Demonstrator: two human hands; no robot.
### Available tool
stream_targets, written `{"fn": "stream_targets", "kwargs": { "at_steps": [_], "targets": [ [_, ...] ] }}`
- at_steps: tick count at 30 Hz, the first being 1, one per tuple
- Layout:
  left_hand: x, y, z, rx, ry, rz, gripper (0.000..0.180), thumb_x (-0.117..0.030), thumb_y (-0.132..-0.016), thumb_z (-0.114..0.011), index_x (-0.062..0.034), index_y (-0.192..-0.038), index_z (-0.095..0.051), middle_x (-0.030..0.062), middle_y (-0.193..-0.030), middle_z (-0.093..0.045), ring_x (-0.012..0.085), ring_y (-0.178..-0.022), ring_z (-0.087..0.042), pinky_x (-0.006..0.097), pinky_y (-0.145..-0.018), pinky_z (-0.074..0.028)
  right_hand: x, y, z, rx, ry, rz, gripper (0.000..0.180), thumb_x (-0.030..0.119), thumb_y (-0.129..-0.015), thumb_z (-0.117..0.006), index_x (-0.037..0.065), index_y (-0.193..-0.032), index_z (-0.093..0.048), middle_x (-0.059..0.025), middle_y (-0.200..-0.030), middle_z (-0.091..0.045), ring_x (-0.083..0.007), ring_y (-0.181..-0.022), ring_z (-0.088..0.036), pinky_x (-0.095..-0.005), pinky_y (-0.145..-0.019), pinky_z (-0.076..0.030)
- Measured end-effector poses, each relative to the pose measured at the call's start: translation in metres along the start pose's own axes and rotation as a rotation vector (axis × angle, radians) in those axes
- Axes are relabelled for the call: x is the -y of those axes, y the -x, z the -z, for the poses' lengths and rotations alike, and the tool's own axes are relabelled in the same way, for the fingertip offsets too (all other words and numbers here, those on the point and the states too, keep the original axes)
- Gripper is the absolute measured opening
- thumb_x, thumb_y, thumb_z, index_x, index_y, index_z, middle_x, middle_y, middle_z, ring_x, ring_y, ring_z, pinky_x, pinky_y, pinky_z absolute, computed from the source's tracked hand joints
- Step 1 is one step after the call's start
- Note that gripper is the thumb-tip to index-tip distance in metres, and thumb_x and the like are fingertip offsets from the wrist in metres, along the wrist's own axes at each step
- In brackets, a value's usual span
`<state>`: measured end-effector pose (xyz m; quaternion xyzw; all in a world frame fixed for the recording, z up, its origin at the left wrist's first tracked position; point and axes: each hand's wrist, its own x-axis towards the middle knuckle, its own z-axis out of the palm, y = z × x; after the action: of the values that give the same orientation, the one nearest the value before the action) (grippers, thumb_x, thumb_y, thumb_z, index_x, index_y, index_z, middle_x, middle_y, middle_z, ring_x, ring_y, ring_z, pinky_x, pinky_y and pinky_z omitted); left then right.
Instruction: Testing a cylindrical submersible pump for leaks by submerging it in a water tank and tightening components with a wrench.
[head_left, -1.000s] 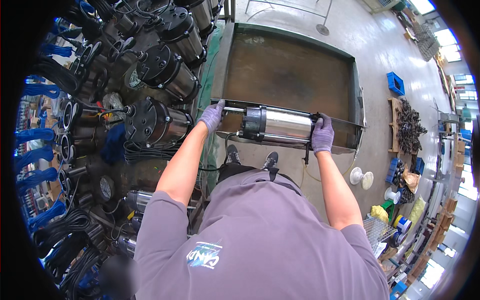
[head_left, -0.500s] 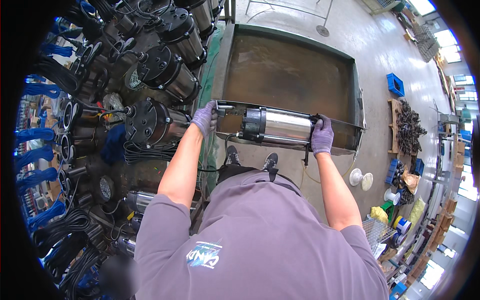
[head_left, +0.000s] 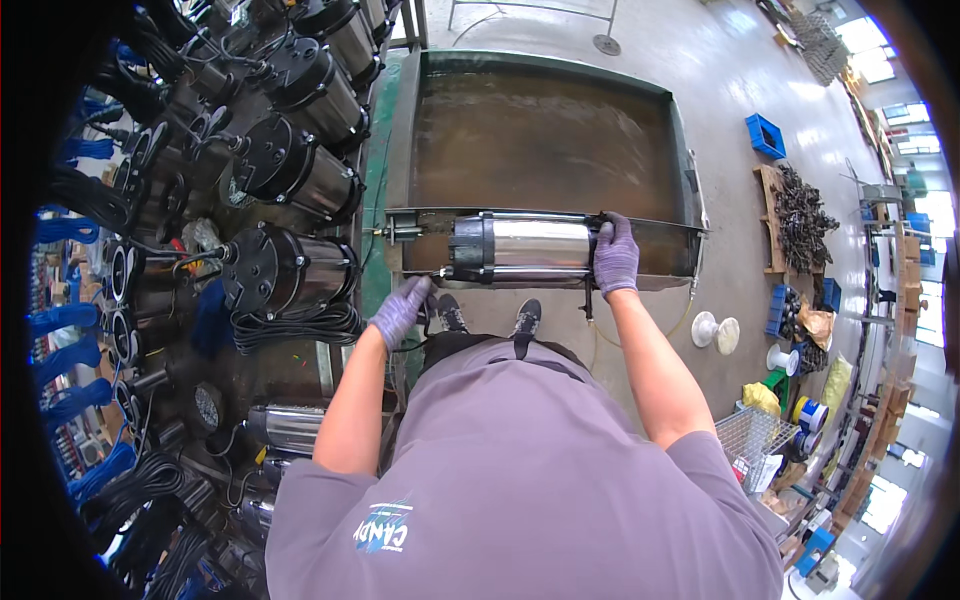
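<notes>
A submersible pump (head_left: 540,245), with a shiny steel body and black end parts, lies on its side across the near part of a water-filled tank (head_left: 400,170). My gloved right hand (head_left: 617,258) is closed over the pump's right end. My gloved left hand (head_left: 400,308) is at the tank's near left corner, fingers pinched on the black cable (head_left: 428,318) close to where it enters the pump's black cap. On the tank's left rim, beyond that hand, sits a metal clamp-like fitting (head_left: 403,230). The left fingertips are partly hidden.
Several steel pumps (head_left: 290,265) with coiled black cables stand close on my left. To the right, the floor holds a blue bin (head_left: 765,136), a pallet of dark parts (head_left: 800,220) and white spools (head_left: 716,332). A thin hose (head_left: 688,308) hangs at the tank's right corner.
My left hand has left the metal fitting on the tank's left rim and come nearer to me, onto the cable. The right hand stays on the pump's right end. The whole view has shifted slightly.
</notes>
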<state>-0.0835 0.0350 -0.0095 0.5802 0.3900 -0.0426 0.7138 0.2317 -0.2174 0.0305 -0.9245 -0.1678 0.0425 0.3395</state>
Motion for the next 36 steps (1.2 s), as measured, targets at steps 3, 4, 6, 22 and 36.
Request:
{"fn": "stream_targets", "kwargs": {
  "at_steps": [3,4,6,22,36],
  "targets": [
    [-0.002,0.005,-0.015,-0.050,0.003,0.072,0.037,-0.049,-0.108,-0.055,-0.0134,-0.109,-0.064,-0.0027,-0.080,-0.061,0.0082,-0.066,-0.056,0.026,-0.059,-0.046,-0.013,0.002,0.006,-0.068,-0.033,0.068,0.040,0.037,-0.106,-0.057,0.005,-0.130,-0.061,-0.0265,-0.119,-0.070,-0.0460,-0.110,-0.067,-0.0503,-0.094,-0.052],
    [0.002,0.007,-0.015,-0.096,0.091,0.139,0.035,-0.049,-0.107,-0.057,-0.0144,-0.108,-0.064,-0.0047,-0.074,-0.054,0.0074,-0.057,-0.048,0.026,-0.051,-0.039,-0.003,0.009,0.017,-0.008,-0.141,0.011,0.048,0.042,-0.104,-0.062,0.001,-0.127,-0.059,-0.0252,-0.119,-0.068,-0.0436,-0.110,-0.066,-0.0481,-0.095,-0.051],
    [-0.005,0.009,-0.022,-0.138,0.082,0.105,0.034,-0.047,-0.108,-0.056,-0.0145,-0.105,-0.063,-0.0042,-0.071,-0.052,0.0077,-0.055,-0.046,0.026,-0.050,-0.037,-0.017,0.025,0.030,0.013,-0.102,-0.043,0.049,0.043,-0.103,-0.063,0.000,-0.125,-0.059,-0.0252,-0.116,-0.068,-0.0432,-0.107,-0.066,-0.0480,-0.094,-0.051],
    [-0.071,0.001,-0.022,-0.281,-0.099,-0.262,0.041,-0.041,-0.108,-0.060,-0.0040,-0.093,-0.067,-0.0030,-0.067,-0.051,0.0087,-0.060,-0.045,0.030,-0.055,-0.038,-0.008,-0.051,0.036,0.444,-0.177,-0.152,0.040,0.038,-0.099,-0.063,0.000,-0.100,-0.075,-0.0247,-0.091,-0.073,-0.0407,-0.090,-0.070,-0.0453,-0.082,-0.053],
    [-0.045,-0.054,-0.010,-0.348,-0.100,-0.291,0.042,-0.044,-0.107,-0.060,-0.0054,-0.094,-0.069,0.0011,-0.072,-0.062,0.0099,-0.060,-0.055,0.029,-0.055,-0.041,-0.032,-0.067,0.005,0.504,-0.098,-0.264,0.068,0.058,-0.103,-0.055,-0.005,-0.120,-0.071,-0.0284,-0.119,-0.072,-0.0438,-0.112,-0.067,-0.0451,-0.097,-0.051]
  ]
}}
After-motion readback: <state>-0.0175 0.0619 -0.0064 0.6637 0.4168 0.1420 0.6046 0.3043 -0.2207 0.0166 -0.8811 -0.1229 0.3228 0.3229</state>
